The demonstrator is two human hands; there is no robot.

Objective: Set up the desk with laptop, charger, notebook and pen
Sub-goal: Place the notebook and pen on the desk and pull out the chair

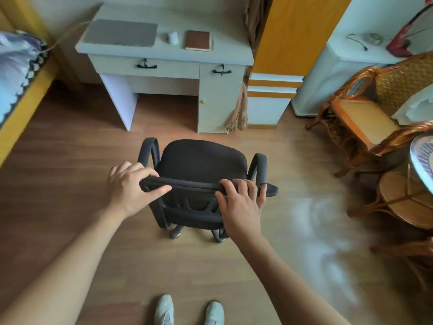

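A black office chair point(201, 163) stands on the wooden floor, its seat facing the pale desk point(168, 66) ahead. My left hand point(131, 186) grips the left end of the chair's backrest top. My right hand point(241, 202) grips the same top edge further right. On the desk lie a closed grey laptop point(120, 32) at the left, a small white charger point(173, 37) in the middle, and a closed brown notebook point(198, 40) at the right. I see no pen.
A bed point(21, 73) with a yellow frame runs along the left. Rattan chairs point(365, 113) and a round rattan table point(407, 198) crowd the right side. An orange door panel point(293, 36) stands right of the desk. My shoes point(187, 310) are behind the chair.
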